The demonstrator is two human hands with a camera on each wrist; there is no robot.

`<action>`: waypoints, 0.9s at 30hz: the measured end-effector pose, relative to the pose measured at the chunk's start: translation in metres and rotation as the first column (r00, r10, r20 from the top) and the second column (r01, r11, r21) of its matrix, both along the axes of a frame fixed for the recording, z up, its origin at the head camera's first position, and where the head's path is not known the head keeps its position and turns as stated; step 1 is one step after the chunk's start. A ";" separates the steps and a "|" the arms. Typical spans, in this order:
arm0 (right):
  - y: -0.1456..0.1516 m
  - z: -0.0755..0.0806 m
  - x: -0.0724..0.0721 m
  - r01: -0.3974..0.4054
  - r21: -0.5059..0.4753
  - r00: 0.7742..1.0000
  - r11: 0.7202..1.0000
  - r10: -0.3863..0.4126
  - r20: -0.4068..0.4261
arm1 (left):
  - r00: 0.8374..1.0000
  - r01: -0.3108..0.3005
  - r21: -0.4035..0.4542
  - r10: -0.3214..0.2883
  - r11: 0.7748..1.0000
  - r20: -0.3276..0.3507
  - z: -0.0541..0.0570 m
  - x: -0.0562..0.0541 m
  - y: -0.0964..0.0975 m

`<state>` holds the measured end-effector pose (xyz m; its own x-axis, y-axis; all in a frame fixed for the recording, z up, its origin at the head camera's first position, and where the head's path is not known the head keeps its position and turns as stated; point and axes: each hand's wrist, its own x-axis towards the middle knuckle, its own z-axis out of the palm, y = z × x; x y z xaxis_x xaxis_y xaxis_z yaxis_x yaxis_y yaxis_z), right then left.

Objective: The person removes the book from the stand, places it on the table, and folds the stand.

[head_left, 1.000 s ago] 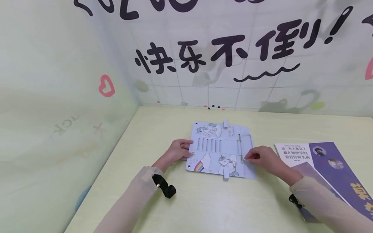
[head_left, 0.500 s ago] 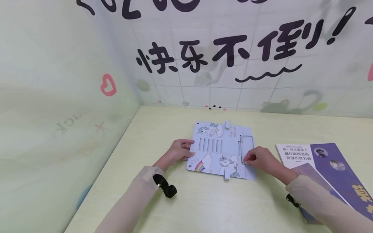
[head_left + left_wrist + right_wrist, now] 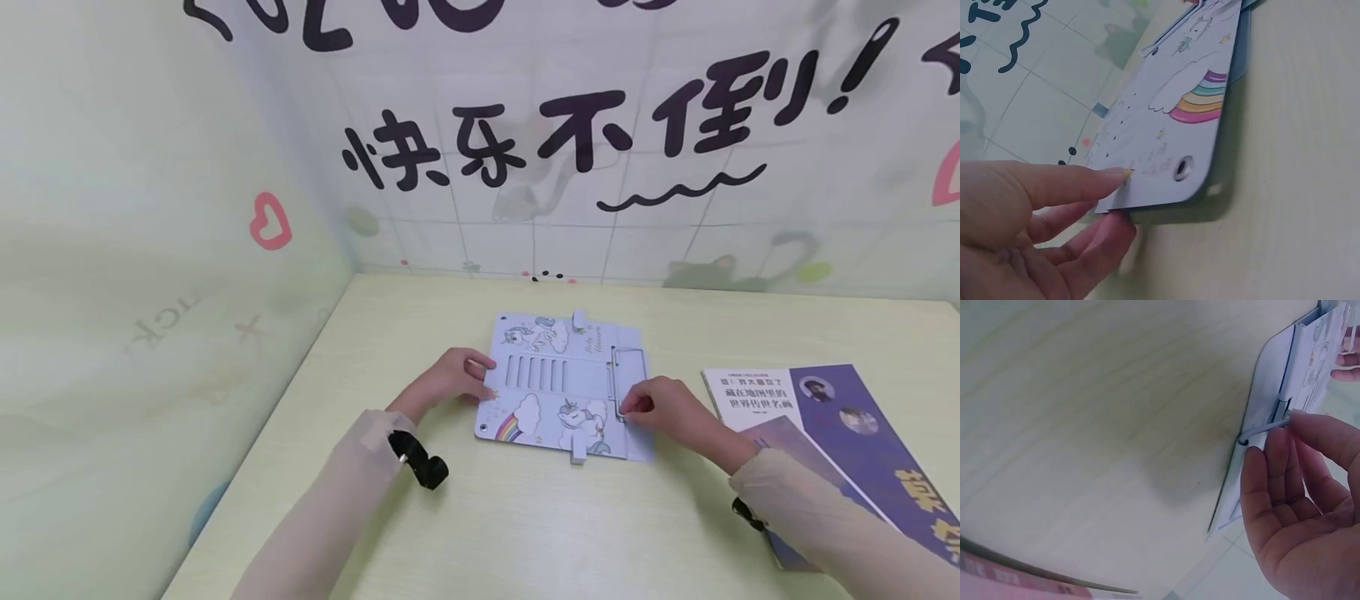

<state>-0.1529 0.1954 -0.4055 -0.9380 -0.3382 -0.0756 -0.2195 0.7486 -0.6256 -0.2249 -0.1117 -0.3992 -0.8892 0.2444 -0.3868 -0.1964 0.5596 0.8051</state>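
Note:
A pale lilac folding book stand (image 3: 587, 377) with unicorn and rainbow prints lies on the table. My left hand (image 3: 455, 375) holds its left edge. In the left wrist view the thumb (image 3: 1094, 184) rests on the printed face and the fingers bend beneath the edge, beside a metal eyelet (image 3: 1183, 169). My right hand (image 3: 667, 406) is at the stand's right end. Its thumb and fingertips pinch a thin wire bracket (image 3: 1263, 430), which runs from a hole in the stand's edge in the right wrist view. Part of the wire is hidden behind the fingers.
Two overlapping books (image 3: 832, 425) with purple covers lie at the right, partly under the right forearm. A patterned curtain (image 3: 465, 242) with large black characters hangs behind the table, and another one stands along the left edge.
My right fingers have moved slightly nearer onto the wire bracket and now pinch it. My left fingers have shifted a little at the edge. The stand and books stay put.

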 end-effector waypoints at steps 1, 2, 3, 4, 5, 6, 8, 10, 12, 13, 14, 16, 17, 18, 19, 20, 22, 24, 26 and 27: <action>-0.001 0.001 0.001 0.001 0.001 1.000 1.000 -0.001 0.010 | 1.000 0.005 -0.030 -0.006 1.000 -0.006 0.003 -0.003 0.001; -0.001 0.003 0.002 0.001 0.003 1.000 1.000 -0.001 0.019 | 1.000 0.006 -0.057 -0.007 0.998 -0.017 0.006 -0.005 0.002; -0.002 0.005 0.003 0.004 0.004 1.000 1.000 -0.004 0.026 | 1.000 -0.001 -0.075 -0.001 0.997 -0.025 0.009 -0.008 0.004; -0.003 0.008 0.005 0.004 0.004 1.000 1.000 -0.004 0.026 | 0.999 -0.012 -0.092 0.009 0.996 -0.035 0.012 -0.010 0.006; -0.004 0.010 0.007 0.000 -0.002 1.000 1.000 0.000 0.022 | 0.999 -0.024 -0.100 0.020 0.995 -0.045 0.015 -0.013 0.009; -0.005 0.012 0.010 -0.001 -0.010 1.000 1.000 0.001 0.022 | 0.998 -0.035 -0.107 0.029 0.994 -0.053 0.018 -0.017 0.012; -0.009 0.016 0.016 -0.025 -0.037 0.999 0.999 0.026 0.018 | 0.997 -0.047 -0.111 0.039 0.993 -0.072 0.022 -0.023 0.019; -0.013 0.017 0.022 -0.068 -0.071 0.997 0.995 0.069 0.019 | 0.996 -0.053 -0.104 0.045 0.993 -0.083 0.024 -0.030 0.028; -0.018 0.015 0.029 -0.113 -0.107 0.992 0.988 0.118 0.038 | 0.995 -0.050 -0.080 0.042 0.996 -0.089 0.023 -0.037 0.037; -0.020 0.014 0.032 -0.135 -0.126 0.989 0.983 0.142 0.047 | 0.995 -0.043 -0.069 0.037 0.997 -0.091 0.023 -0.040 0.042; -0.022 0.013 0.035 -0.151 -0.143 0.985 0.978 0.161 0.056 | 0.995 -0.038 -0.055 0.033 0.998 -0.092 0.022 -0.042 0.048; -0.026 0.009 0.039 -0.173 -0.163 0.980 0.971 0.186 0.068 | 0.995 -0.019 -0.033 0.016 0.999 -0.100 0.019 -0.046 0.058; -0.028 0.007 0.041 -0.178 -0.172 0.978 0.969 0.193 0.074 | 0.994 -0.007 -0.027 0.004 1.000 -0.108 0.017 -0.048 0.064; -0.030 0.006 0.042 -0.181 -0.178 0.977 0.967 0.197 0.077 | 0.993 0.004 -0.022 -0.006 1.000 -0.116 0.015 -0.049 0.069; -0.031 0.004 0.043 -0.185 -0.184 0.976 0.965 0.201 0.077 | 0.992 0.015 -0.025 -0.018 1.000 -0.127 0.014 -0.050 0.075; -0.032 0.003 0.044 -0.186 -0.189 0.976 0.964 0.203 0.080 | 0.990 0.027 -0.024 -0.030 0.999 -0.136 0.012 -0.051 0.080; -0.034 0.001 0.045 -0.180 -0.197 0.976 0.964 0.200 0.084 | 0.986 0.049 -0.029 -0.053 0.998 -0.161 0.009 -0.053 0.090; -0.035 -0.001 0.044 -0.169 -0.202 0.978 0.965 0.189 0.084 | 0.982 0.065 -0.028 -0.069 0.997 -0.175 0.006 -0.055 0.100; -0.037 -0.001 0.043 -0.160 -0.202 0.981 0.966 0.178 0.073 | 0.982 0.072 -0.020 -0.074 0.997 -0.176 0.004 -0.056 0.108; -0.038 -0.002 0.042 -0.155 -0.198 0.983 0.968 0.171 0.064 | 0.982 0.069 -0.019 -0.072 0.997 -0.175 0.003 -0.056 0.111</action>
